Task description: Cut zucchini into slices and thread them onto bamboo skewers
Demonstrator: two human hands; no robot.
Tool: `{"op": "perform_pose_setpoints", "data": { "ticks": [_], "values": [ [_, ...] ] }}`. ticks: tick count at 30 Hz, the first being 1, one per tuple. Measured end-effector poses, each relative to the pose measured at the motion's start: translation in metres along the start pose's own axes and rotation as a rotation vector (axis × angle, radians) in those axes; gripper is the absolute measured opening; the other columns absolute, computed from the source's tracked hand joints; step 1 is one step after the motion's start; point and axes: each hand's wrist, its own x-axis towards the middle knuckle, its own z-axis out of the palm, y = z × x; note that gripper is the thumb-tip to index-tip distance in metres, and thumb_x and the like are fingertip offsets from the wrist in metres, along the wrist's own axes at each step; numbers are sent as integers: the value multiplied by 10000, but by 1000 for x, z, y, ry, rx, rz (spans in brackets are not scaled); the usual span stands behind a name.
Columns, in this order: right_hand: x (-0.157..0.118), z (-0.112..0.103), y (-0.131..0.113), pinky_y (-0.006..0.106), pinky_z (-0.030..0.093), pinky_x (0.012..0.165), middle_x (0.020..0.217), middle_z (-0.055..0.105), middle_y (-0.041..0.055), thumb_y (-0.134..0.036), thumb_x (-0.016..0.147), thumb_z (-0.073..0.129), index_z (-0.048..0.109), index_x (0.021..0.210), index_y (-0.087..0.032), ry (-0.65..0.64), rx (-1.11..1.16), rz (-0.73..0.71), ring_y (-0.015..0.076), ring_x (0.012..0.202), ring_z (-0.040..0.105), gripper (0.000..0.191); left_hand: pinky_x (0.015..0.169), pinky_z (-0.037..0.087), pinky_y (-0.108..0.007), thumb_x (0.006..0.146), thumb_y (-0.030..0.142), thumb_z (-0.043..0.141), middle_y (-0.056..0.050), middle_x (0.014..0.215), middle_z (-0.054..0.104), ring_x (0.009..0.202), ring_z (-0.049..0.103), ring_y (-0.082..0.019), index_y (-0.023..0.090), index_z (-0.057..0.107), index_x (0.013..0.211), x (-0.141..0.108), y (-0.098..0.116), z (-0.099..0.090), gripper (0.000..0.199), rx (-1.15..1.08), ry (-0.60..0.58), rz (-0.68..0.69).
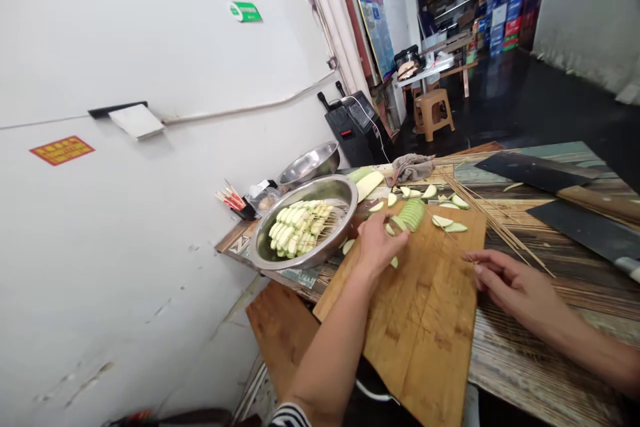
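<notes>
My left hand (381, 243) is over the far left part of the wooden cutting board (420, 327), its thumb and fingers curled round a pale green zucchini slice (399, 223). Just beyond it lies a fanned row of zucchini slices (413, 213). At the board's right edge, my right hand (510, 280) pinches a thin bamboo skewer (464, 249) that points away toward the slices. Two half-round slices (449, 224) lie close by the skewer; whether they are threaded on it I cannot tell. Several loose slices are scattered along the board's far edge.
Left of the board stands a steel basin (305, 263) with filled zucchini skewers (300, 227). Loose bamboo skewers (510, 233) lie to the right, beside two cleavers (580, 227). A crumpled cloth (411, 168), zucchini pieces (369, 183) and another steel bowl (311, 163) are farther back.
</notes>
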Motion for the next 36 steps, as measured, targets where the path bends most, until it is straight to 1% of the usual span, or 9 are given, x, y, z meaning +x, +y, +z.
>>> {"op": "perform_pose_setpoints", "data": {
  "ticks": [5, 8, 11, 15, 19, 24, 27, 33, 36],
  "values": [
    [-6, 4, -12, 216, 225, 353, 554, 542, -18, -551, 797, 546, 545, 963, -173, -110, 97, 81, 85, 365, 349, 413, 945, 467, -368, 766, 228, 590, -113, 1009, 695, 1009, 658, -227, 121, 617, 968, -2, 12, 2, 231, -1061, -186, -280],
    [-12, 6, -19, 206, 188, 337, 503, 533, -34, -589, 819, 505, 517, 1111, -151, -174, 103, 120, 83, 321, 322, 527, 949, 478, -349, 857, 216, 455, -146, 977, 706, 970, 678, -221, 87, 636, 898, -3, 15, 10, 226, -1317, -272, -439],
    [-18, 8, -21, 204, 191, 328, 484, 521, -43, -622, 810, 520, 531, 1143, -148, -171, 54, 165, 83, 290, 328, 579, 959, 482, -346, 920, 207, 378, -188, 1000, 700, 994, 673, -225, 53, 638, 950, -2, 13, 17, 304, -1367, -297, -523],
    [-23, 12, -26, 208, 230, 335, 490, 503, -42, -653, 822, 517, 579, 980, -163, -146, 22, 193, 86, 303, 368, 519, 961, 489, -367, 967, 227, 352, -215, 1006, 691, 1008, 670, -235, 42, 614, 982, -2, 9, 22, 321, -1401, -238, -546],
    [-19, 19, -41, 215, 324, 405, 608, 548, -8, -596, 842, 561, 590, 813, -171, -120, -55, 127, 85, 417, 443, 427, 956, 490, -372, 963, 189, 397, -189, 1035, 688, 952, 688, -212, 72, 607, 948, -3, 9, 18, 241, -1398, -195, -544],
    [-4, 37, -53, 220, 334, 382, 559, 505, -50, -587, 873, 492, 551, 1050, -190, -159, -49, 51, 106, 388, 446, 438, 976, 479, -359, 951, 155, 418, -141, 1026, 697, 923, 690, -179, 87, 623, 904, 2, 8, 11, 221, -1448, -184, -497],
    [-1, 48, -49, 238, 382, 384, 565, 566, -28, -619, 855, 469, 526, 992, -187, -195, -52, 44, 129, 373, 505, 456, 982, 477, -347, 936, 116, 424, -130, 930, 708, 951, 682, -178, 84, 613, 852, 3, 6, 11, 209, -1459, -141, -452],
    [-4, 53, -35, 225, 291, 328, 374, 440, -60, -630, 828, 496, 552, 823, -209, -107, -73, 56, 110, 301, 374, 425, 977, 468, -407, 879, 89, 546, -57, 867, 685, 944, 676, -180, 136, 524, 749, 0, 6, 11, 140, -1469, -112, -475],
    [-3, 50, -36, 227, 277, 332, 366, 434, -58, -637, 820, 509, 568, 821, -202, -74, -53, 47, 104, 307, 358, 438, 879, 501, -339, 857, 124, 606, -3, 810, 659, 781, 661, -120, 160, 567, 809, 1, 6, 9, 72, -1413, -65, -579]
  ]
}}
